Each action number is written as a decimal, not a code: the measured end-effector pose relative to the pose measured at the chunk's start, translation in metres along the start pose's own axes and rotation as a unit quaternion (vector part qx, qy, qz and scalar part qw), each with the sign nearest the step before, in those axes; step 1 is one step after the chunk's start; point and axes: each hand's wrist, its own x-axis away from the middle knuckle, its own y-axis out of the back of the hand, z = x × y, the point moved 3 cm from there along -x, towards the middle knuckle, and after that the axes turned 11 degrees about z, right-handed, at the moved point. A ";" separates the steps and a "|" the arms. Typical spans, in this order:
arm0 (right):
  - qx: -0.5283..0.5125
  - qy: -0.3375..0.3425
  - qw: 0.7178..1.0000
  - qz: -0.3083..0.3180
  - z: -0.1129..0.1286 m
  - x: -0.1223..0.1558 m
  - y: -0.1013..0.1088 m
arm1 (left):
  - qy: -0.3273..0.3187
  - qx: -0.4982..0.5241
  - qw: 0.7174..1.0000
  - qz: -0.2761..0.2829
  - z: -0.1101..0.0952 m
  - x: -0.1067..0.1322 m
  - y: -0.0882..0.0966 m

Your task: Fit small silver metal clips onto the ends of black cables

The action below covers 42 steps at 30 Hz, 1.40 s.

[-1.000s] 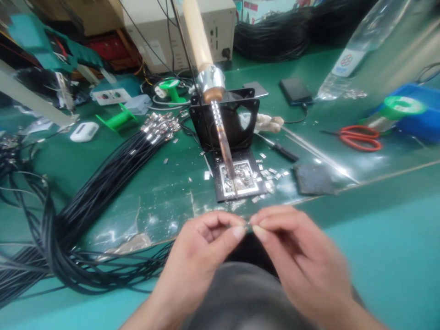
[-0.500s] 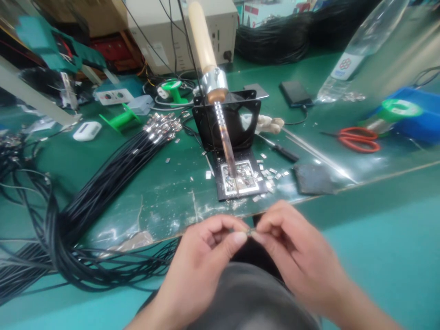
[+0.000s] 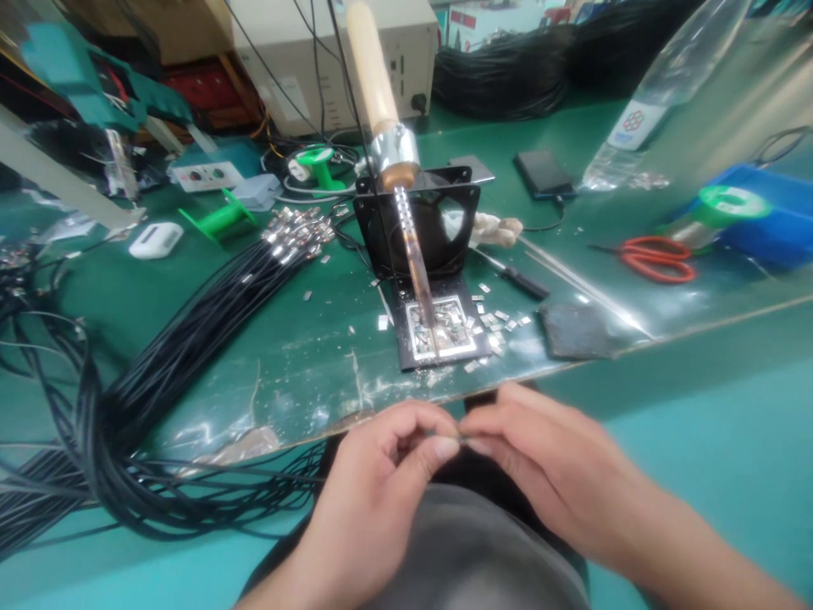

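My left hand (image 3: 403, 474) is closed in a pinch, thumb against index finger, just in front of the table's edge above my lap. Facing it, my right hand (image 3: 539, 466) pinches too, its fingertips meeting those of the left. A tiny thing shows between the fingertips, too small and blurred to name. Beyond the hands, a soldering iron (image 3: 374, 76) with a wooden handle points down at a small square tray (image 3: 416, 343) of metal bits. Loose metal pieces (image 3: 499, 318) lie scattered beside that tray.
A bundle of black cables (image 3: 203, 330) with metal connectors (image 3: 298, 230) stretches along the left. A black fan (image 3: 416, 233) stands behind the iron. To the right are red-handled scissors (image 3: 660, 258), a solder spool (image 3: 730, 205), a screwdriver (image 3: 524, 282) and a plastic bottle (image 3: 641, 123).
My right hand has turned slightly and its fingers have closed further over the fingertips of the left. The left hand has barely moved. The view has shifted a little.
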 end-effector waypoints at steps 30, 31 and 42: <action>0.206 0.129 0.969 0.049 0.004 0.000 0.007 | 0.056 -0.018 0.998 0.000 0.008 -0.003 0.000; 0.209 0.132 0.968 0.049 0.004 -0.001 0.007 | 0.055 -0.018 0.998 0.000 0.008 -0.003 0.000; -0.154 -0.197 0.968 -0.037 -0.019 0.017 -0.005 | 0.021 0.008 0.999 -0.029 0.004 0.004 0.000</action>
